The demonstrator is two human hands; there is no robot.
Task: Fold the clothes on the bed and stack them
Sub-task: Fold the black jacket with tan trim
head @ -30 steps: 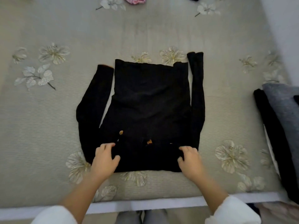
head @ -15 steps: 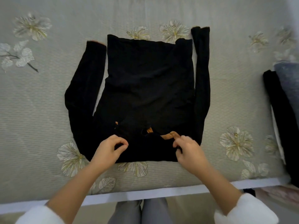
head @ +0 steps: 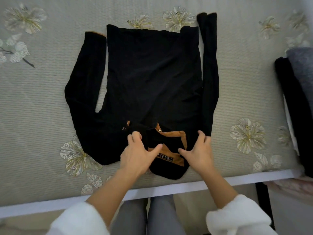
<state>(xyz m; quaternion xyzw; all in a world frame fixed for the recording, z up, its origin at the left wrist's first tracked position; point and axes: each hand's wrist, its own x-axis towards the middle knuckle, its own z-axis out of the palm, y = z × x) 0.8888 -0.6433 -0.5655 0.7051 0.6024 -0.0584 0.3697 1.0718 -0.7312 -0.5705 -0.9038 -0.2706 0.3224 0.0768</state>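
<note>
Black top spread flat, sleeves alongside, tan-lined collar exposed

Matt black cloth garment — tan suede-like collar lining; ribbed bedspread.

Folded pile at right — cut off by the frame; collar label print too small.

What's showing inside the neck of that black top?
Tan lining, a black label and a metal snap. Deeper inside is hidden by the black top itself.
</note>
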